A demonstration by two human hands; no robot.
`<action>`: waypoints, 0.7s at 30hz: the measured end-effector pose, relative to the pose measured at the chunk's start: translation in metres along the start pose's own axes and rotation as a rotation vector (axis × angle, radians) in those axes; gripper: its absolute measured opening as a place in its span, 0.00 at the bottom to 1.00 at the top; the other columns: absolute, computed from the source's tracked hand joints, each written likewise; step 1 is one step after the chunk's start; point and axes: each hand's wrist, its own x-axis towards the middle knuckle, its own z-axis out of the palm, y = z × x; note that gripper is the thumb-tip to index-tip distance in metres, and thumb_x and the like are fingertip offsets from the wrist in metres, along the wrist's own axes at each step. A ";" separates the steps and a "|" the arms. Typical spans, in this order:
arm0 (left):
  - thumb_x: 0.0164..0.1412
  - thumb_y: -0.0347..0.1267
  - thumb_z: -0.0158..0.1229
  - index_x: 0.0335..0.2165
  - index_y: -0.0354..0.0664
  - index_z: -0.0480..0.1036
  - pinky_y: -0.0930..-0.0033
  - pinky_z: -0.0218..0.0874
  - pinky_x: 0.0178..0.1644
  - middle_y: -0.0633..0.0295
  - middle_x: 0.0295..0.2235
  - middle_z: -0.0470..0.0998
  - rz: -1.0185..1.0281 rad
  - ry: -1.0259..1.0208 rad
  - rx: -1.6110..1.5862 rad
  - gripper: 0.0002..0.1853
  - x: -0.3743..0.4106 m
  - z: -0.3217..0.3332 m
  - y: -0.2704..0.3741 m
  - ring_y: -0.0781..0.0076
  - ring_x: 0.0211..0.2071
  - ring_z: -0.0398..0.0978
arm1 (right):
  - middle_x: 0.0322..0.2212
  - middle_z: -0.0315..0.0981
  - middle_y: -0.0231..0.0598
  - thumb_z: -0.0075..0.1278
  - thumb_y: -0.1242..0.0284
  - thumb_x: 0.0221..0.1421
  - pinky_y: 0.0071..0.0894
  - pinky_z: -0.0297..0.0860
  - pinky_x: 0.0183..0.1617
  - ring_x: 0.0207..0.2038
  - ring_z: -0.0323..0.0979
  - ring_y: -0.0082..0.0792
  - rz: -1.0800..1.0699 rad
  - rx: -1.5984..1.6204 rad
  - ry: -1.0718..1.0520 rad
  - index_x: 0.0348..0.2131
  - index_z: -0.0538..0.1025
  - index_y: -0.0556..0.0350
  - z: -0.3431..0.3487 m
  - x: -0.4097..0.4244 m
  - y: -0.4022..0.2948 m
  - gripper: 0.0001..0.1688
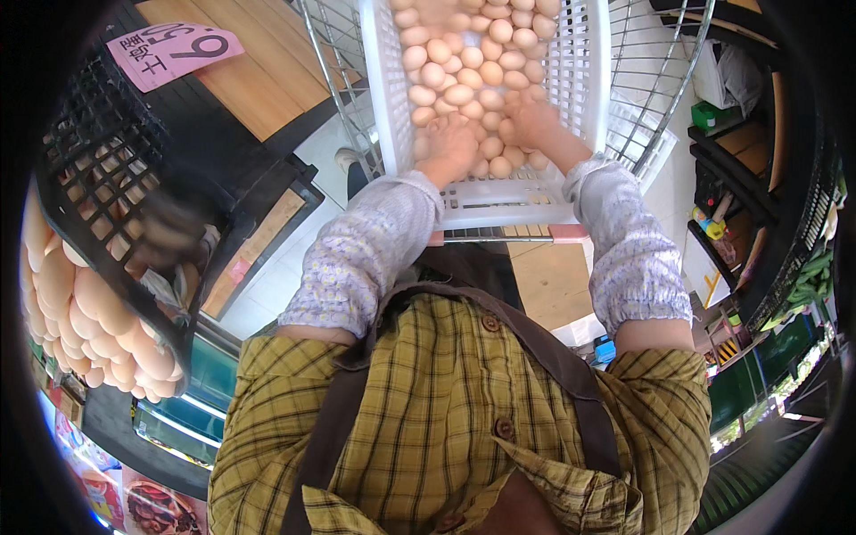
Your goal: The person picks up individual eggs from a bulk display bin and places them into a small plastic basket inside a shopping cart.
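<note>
Many light-brown eggs (459,95) fill a white plastic basket (588,80) in front of me. The basket sits in a wire shopping cart (645,137). My left hand (451,144) reaches over the near left part of the eggs, its fingers curled down among them. Closer to the right wall of the basket, my right hand (535,122) is also down on the eggs, fingers bent. The fingertips of both hands are partly hidden, so whether either one grips an egg is unclear. Patterned sleeve covers (368,244) run along both forearms.
At the left, a black plastic crate (100,194) stands beside a pile of eggs (93,314). A pink sign (175,53) bearing writing is above it. On the right are dark shelves (735,167) with goods. Part of a shoe (346,159) shows left of the cart.
</note>
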 end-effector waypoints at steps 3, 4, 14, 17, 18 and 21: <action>0.53 0.35 0.55 0.44 0.49 0.73 0.49 0.52 0.54 0.53 0.49 0.67 -0.030 -0.015 0.009 0.17 0.003 -0.001 -0.001 0.51 0.52 0.63 | 0.53 0.60 0.46 0.53 0.60 0.47 0.46 0.70 0.48 0.48 0.69 0.46 -0.088 0.128 -0.031 0.47 0.73 0.42 0.010 0.015 0.018 0.26; 0.53 0.35 0.56 0.44 0.49 0.72 0.48 0.53 0.54 0.53 0.49 0.67 -0.051 -0.026 0.020 0.17 0.005 0.000 -0.002 0.51 0.52 0.62 | 0.52 0.60 0.45 0.54 0.60 0.46 0.45 0.70 0.48 0.48 0.69 0.46 -0.121 0.100 -0.072 0.47 0.73 0.42 -0.003 0.009 0.013 0.25; 0.48 0.41 0.61 0.50 0.57 0.68 0.45 0.58 0.52 0.55 0.50 0.64 -0.177 -0.063 0.029 0.27 0.011 -0.005 -0.002 0.50 0.53 0.60 | 0.46 0.63 0.40 0.54 0.62 0.46 0.45 0.71 0.44 0.47 0.69 0.45 -0.229 -0.042 0.118 0.43 0.76 0.45 0.010 -0.006 0.015 0.22; 0.48 0.41 0.61 0.50 0.54 0.67 0.45 0.58 0.53 0.55 0.50 0.64 -0.203 -0.010 0.023 0.28 0.017 0.000 -0.003 0.50 0.53 0.60 | 0.47 0.63 0.39 0.51 0.62 0.49 0.48 0.72 0.41 0.48 0.68 0.46 -0.196 -0.063 0.148 0.43 0.76 0.47 0.015 -0.008 0.016 0.21; 0.48 0.41 0.62 0.50 0.53 0.67 0.45 0.57 0.53 0.55 0.50 0.64 -0.213 0.025 0.015 0.28 0.018 0.003 -0.005 0.50 0.53 0.60 | 0.46 0.63 0.39 0.51 0.62 0.49 0.49 0.72 0.39 0.48 0.67 0.46 -0.188 -0.078 0.153 0.43 0.76 0.47 0.015 -0.009 0.015 0.21; 0.48 0.42 0.62 0.49 0.48 0.67 0.46 0.56 0.54 0.55 0.50 0.64 -0.233 0.092 -0.009 0.29 0.021 0.010 -0.008 0.51 0.53 0.60 | 0.51 0.58 0.40 0.59 0.56 0.41 0.47 0.72 0.41 0.46 0.68 0.46 -0.115 -0.114 0.210 0.43 0.75 0.34 0.016 -0.013 0.007 0.26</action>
